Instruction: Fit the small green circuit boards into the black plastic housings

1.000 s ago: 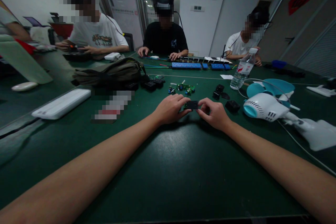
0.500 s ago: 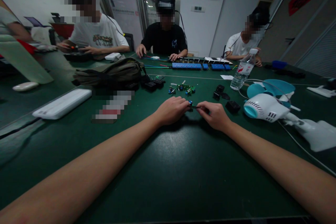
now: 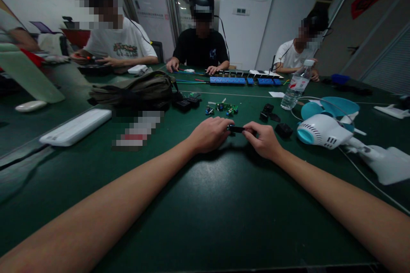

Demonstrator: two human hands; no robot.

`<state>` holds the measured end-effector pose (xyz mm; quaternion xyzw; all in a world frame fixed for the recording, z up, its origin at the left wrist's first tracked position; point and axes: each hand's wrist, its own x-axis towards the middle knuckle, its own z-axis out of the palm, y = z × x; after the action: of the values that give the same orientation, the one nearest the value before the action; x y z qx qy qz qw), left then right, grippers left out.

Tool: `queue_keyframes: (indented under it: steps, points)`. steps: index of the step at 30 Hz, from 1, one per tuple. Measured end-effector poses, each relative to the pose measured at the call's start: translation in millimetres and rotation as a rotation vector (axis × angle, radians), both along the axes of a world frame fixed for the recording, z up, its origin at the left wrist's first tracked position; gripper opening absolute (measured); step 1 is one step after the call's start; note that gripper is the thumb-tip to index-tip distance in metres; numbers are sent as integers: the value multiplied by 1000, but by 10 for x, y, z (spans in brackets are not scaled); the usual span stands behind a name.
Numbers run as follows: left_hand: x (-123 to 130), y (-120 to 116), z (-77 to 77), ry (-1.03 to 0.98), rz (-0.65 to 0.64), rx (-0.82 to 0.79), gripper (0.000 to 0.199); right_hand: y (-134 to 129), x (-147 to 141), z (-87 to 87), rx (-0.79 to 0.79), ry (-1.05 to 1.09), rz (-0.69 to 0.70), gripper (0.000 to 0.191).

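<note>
My left hand (image 3: 211, 134) is closed, its fingertips round a small electronic part with a bluish edge (image 3: 229, 127), mostly covered by the fingers. A thin black flat piece (image 3: 237, 129) spans the gap between my hands. My right hand (image 3: 262, 138) pinches the right end of this piece between thumb and fingers; its left end meets the part at my left fingertips. Whether the two are joined I cannot tell. Just beyond lie several small green circuit boards (image 3: 231, 111) with blue parts. Black casing pieces (image 3: 266, 112) and a black block (image 3: 284, 130) lie right of my right hand.
A white and teal fan (image 3: 323, 131) and a water bottle (image 3: 297, 85) stand right. To the left are a white power strip (image 3: 77, 126) and a dark bag (image 3: 134, 87). Blue terminal-like blocks (image 3: 227, 80) lie farther back, where several people sit.
The black piece has turned, so its broad face shows instead of a thin edge. My right hand has shifted slightly right; the blue bit at my left fingertips shows less.
</note>
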<state>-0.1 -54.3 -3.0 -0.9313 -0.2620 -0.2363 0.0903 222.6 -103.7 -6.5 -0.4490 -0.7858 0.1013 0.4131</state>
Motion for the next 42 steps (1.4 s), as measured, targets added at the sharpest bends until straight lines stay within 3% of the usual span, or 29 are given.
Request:
queue_keyframes:
  steps: [4,13,19,29,42]
  points:
    - [0,-7,5,-20,-4,9,41,5,-17,-12,-165,177,11,16]
    - [0,24,-6,39,-11,51,36,36,-34,-22,-393,383,143,19]
    - [1,23,-6,30,11,20,37,39,-34,-66,-334,314,94,19]
    - [-6,15,-7,23,35,-63,36,10,-12,-19,-239,124,78,36]
    - [-15,6,2,26,4,-92,35,28,5,-23,-224,77,49,34]
